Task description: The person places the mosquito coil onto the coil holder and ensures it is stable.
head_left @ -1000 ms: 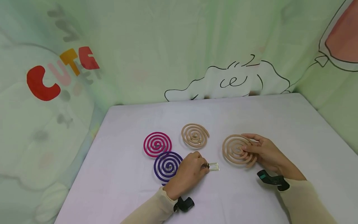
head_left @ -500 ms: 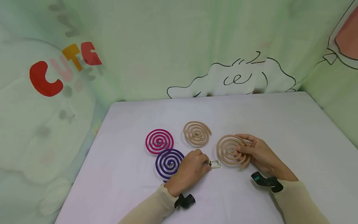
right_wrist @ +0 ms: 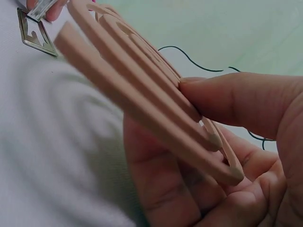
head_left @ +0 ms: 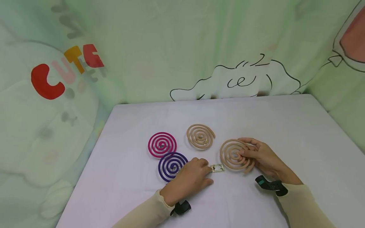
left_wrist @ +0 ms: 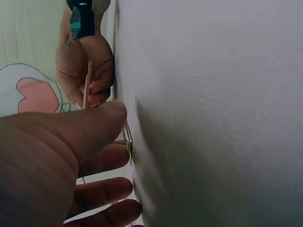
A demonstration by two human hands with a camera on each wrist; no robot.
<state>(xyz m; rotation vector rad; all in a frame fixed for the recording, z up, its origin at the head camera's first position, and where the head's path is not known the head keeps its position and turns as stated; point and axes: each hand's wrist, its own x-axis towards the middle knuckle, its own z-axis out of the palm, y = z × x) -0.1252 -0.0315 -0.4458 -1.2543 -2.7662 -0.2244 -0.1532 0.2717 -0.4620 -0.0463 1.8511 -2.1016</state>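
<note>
My right hand pinches a tan mosquito coil at its right side, thumb on top and fingers beneath. In the right wrist view the coil is tilted above the cloth, its shadow below. A small gold-coloured metal coil stand lies flat just left of that coil. My left hand is at the stand, fingertips right at its left end, thumb spread away from the fingers. Partly under the left hand in the head view is a dark purple coil.
A pink coil lies behind the purple one, their edges overlapping. Another tan coil sits farther back, with a bit of metal showing at its middle. A white cloth covers the table; a printed green curtain hangs behind.
The left thumb and fingers have parted from their pinch on the stand, and the stand stays on the cloth. The right hand has brought the tan coil slightly left, nearer to the stand.
</note>
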